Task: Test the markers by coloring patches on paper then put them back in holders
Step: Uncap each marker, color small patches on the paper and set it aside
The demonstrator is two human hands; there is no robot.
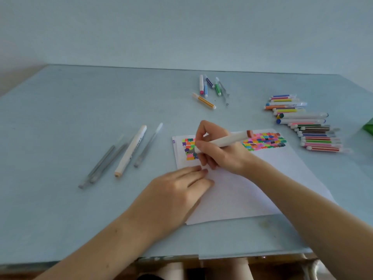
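My right hand (217,150) grips a thick white marker (232,139) with a brown end cap, its tip down on the white paper (252,186) among the coloured patches (188,148) at the sheet's far left. A second block of coloured patches (264,141) fills the far right of the sheet. My left hand (177,190) lies flat on the paper's left edge, fingers straight, pressing it down. No holder is in view.
A thick white marker (131,150) and several grey pens (105,164) lie to the left. A small cluster of markers (210,89) sits at the back. A row of many striped markers (306,124) lies at the right, next to something green (368,127) at the frame edge.
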